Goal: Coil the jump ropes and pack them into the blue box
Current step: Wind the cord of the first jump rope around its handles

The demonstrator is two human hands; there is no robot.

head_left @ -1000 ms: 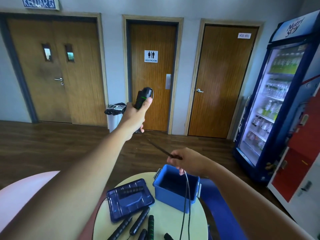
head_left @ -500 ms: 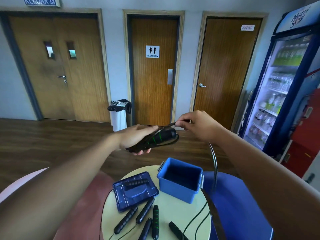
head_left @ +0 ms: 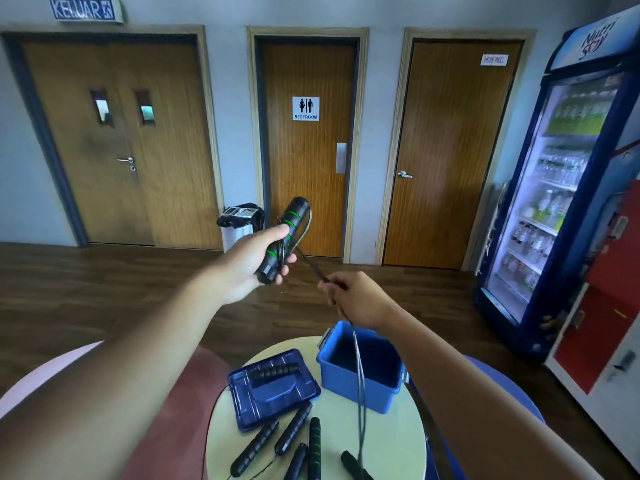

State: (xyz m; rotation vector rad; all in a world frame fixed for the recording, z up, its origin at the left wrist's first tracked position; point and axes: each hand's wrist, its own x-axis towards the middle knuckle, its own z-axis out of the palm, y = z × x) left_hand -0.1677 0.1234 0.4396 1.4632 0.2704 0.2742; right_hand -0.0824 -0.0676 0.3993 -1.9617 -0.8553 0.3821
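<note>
Head view. Grips paired handles (head_left: 290,230) in the left hand (head_left: 256,261), fingers curled round, high above the bench (head_left: 388,445). Pinches the cord (head_left: 359,375) in the right hand (head_left: 360,299), over the open box (head_left: 349,393). Probably handles light: stiff at the handles, limp and springy along the cord, so wants tension while winding.

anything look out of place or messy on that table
Nothing looks damaged or spilled. The lid lies askew beside the open blue box, apparently overhanging the table edge, and loose rope handles lie scattered in front of it.
</note>
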